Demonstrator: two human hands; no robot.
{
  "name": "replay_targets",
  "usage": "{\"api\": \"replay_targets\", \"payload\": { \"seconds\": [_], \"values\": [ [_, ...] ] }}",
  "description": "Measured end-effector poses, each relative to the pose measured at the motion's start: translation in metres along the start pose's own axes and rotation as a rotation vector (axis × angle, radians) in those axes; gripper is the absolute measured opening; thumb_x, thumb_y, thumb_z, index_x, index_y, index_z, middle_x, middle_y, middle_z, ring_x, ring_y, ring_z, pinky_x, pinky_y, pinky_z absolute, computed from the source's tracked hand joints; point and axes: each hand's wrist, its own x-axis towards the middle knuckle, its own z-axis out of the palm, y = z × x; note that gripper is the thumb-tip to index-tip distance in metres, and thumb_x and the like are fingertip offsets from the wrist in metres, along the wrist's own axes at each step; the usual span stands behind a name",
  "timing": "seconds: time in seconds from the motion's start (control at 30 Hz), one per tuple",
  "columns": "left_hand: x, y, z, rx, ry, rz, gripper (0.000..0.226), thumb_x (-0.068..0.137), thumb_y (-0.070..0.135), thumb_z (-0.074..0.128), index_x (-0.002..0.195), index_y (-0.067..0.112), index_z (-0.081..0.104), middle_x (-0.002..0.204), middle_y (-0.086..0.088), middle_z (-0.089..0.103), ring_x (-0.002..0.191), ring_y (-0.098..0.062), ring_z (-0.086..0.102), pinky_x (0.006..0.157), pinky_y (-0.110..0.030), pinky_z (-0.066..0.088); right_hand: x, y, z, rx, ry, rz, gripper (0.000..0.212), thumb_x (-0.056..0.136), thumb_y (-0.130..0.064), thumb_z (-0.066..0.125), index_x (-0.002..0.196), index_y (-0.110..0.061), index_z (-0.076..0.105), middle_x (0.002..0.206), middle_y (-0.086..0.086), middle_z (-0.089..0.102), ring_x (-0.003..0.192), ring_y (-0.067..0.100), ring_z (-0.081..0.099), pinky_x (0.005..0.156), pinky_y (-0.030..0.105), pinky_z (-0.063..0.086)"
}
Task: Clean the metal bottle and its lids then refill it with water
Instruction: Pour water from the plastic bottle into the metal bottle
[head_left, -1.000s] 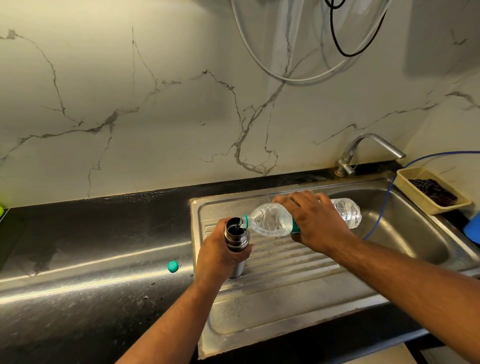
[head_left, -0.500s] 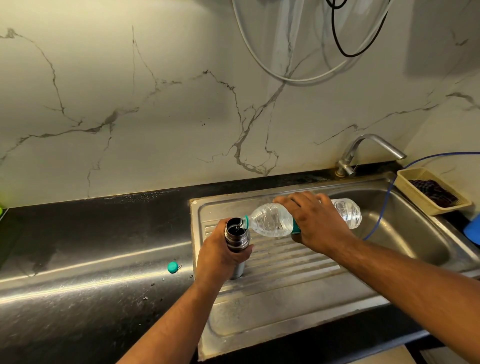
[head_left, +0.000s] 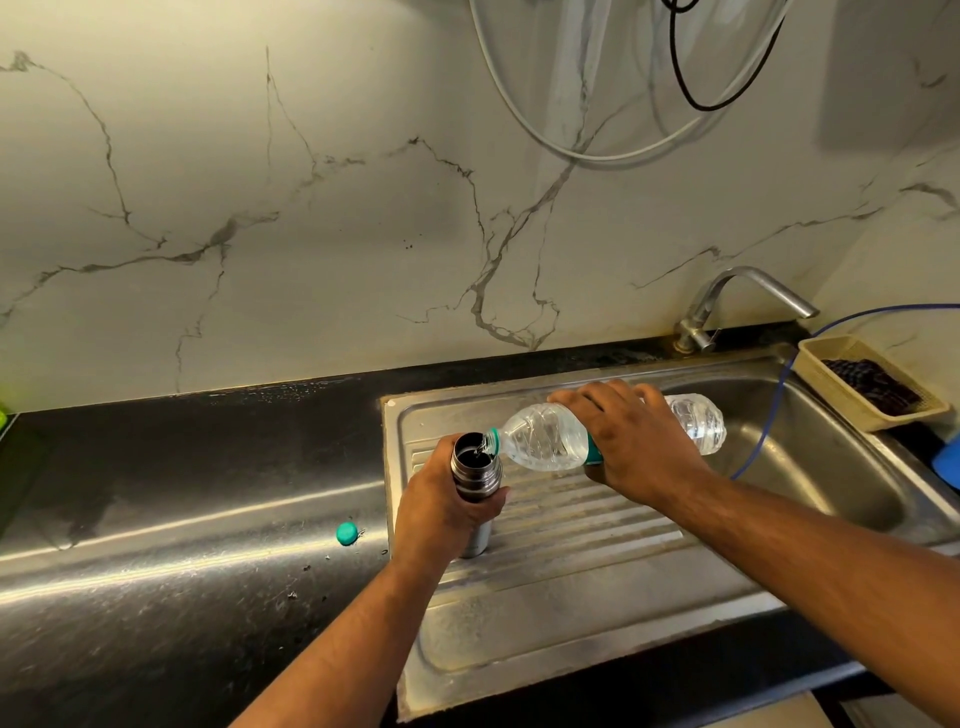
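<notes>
Found left grip (head_left: 441, 512) curled fully round metal bottle (head_left: 475, 465), closed on its middle. Noted bottle upright, lidless, base on ribbed drainboard (head_left: 571, 597) of steel sink (head_left: 493, 397), near its left edge. Found right grip (head_left: 634, 441) closed over plastic bottle (head_left: 545, 436) from above, fingers wrapped round its teal label band. Noted plastic bottle tipped almost level, neck at rim of metal bottle's mouth, water visible inside. Recorded dark liquid surface inside the metal mouth.

Observed small teal cap (head_left: 347, 533) lying on black table (head_left: 182, 467), just left of sink, apart from both bottles. Logged glossy, scuffed table top with specks and long light streaks. Logged basin (head_left: 831, 467) to the right, curved metal tap (head_left: 727, 301) behind it, thin blue hose (head_left: 775, 402) dropping in. Noted tan plastic basket (head_left: 831, 374) at basin's far corner, dark contents not identifiable. Noted pale marble-look wall (head_left: 311, 208) with grey veins; white cable (head_left: 589, 158) and black cable (head_left: 706, 108) looped high up.
</notes>
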Motion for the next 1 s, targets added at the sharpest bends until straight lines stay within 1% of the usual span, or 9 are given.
{"api": "replay_targets", "payload": {
  "seconds": [0.07, 0.2, 0.53, 0.73, 0.83, 1.0],
  "values": [
    [0.0002, 0.0009, -0.0003, -0.001, -0.004, -0.003, 0.07, 0.071, 0.048, 0.088, 0.123, 0.05, 0.043, 0.116, 0.018, 0.066, 0.106, -0.009, 0.065, 0.095, -0.038, 0.058, 0.0007, 0.0, -0.0002, -0.002, 0.0, -0.001, 0.099, 0.07, -0.041, 0.089, 0.152, -0.031, 0.034, 0.143, -0.001, 0.051, 0.134, 0.024, 0.046, 0.109, 0.051, 0.038],
    [0.0009, 0.0019, -0.0011, 0.001, 0.0, 0.0, 0.069, 0.071, 0.047, 0.089, 0.125, 0.045, 0.046, 0.11, 0.021, 0.063, 0.102, -0.008, 0.065, 0.093, -0.036, 0.058, 0.0027, 0.0, -0.0013, -0.008, 0.002, -0.004, 0.101, 0.068, -0.041, 0.09, 0.151, -0.031, 0.034, 0.141, -0.001, 0.053, 0.132, 0.024, 0.048, 0.108, 0.051, 0.041],
    [0.0004, 0.0045, -0.0017, 0.01, -0.002, -0.003, 0.071, 0.071, 0.048, 0.089, 0.128, 0.039, 0.048, 0.117, 0.014, 0.068, 0.105, -0.011, 0.066, 0.094, -0.038, 0.058, 0.0029, 0.0008, -0.0018, -0.019, -0.003, -0.009, 0.1, 0.068, -0.041, 0.09, 0.151, -0.03, 0.035, 0.141, 0.001, 0.053, 0.131, 0.024, 0.048, 0.108, 0.052, 0.041],
    [0.0001, 0.0047, -0.0018, 0.013, -0.003, -0.014, 0.071, 0.07, 0.048, 0.089, 0.128, 0.041, 0.047, 0.116, 0.015, 0.068, 0.103, -0.01, 0.066, 0.093, -0.038, 0.059, 0.0027, 0.0006, -0.0021, -0.029, -0.002, -0.007, 0.1, 0.07, -0.042, 0.088, 0.152, -0.031, 0.033, 0.142, 0.0, 0.051, 0.133, 0.024, 0.046, 0.109, 0.051, 0.039],
    [0.0, 0.0057, -0.002, 0.019, -0.001, -0.014, 0.071, 0.071, 0.047, 0.089, 0.127, 0.041, 0.047, 0.113, 0.017, 0.066, 0.102, -0.008, 0.065, 0.092, -0.037, 0.059, 0.0025, 0.0009, -0.0021, -0.025, 0.0, -0.006, 0.1, 0.069, -0.041, 0.089, 0.152, -0.03, 0.035, 0.142, 0.0, 0.052, 0.132, 0.024, 0.047, 0.109, 0.051, 0.04],
    [-0.0003, 0.0056, -0.002, 0.021, 0.003, -0.011, 0.071, 0.071, 0.046, 0.089, 0.128, 0.04, 0.047, 0.116, 0.014, 0.068, 0.103, -0.01, 0.066, 0.093, -0.038, 0.059, 0.0028, 0.0011, -0.0024, -0.029, 0.001, -0.003, 0.1, 0.069, -0.042, 0.089, 0.153, -0.031, 0.034, 0.143, 0.001, 0.051, 0.133, 0.024, 0.046, 0.109, 0.051, 0.039]
  ]
}}
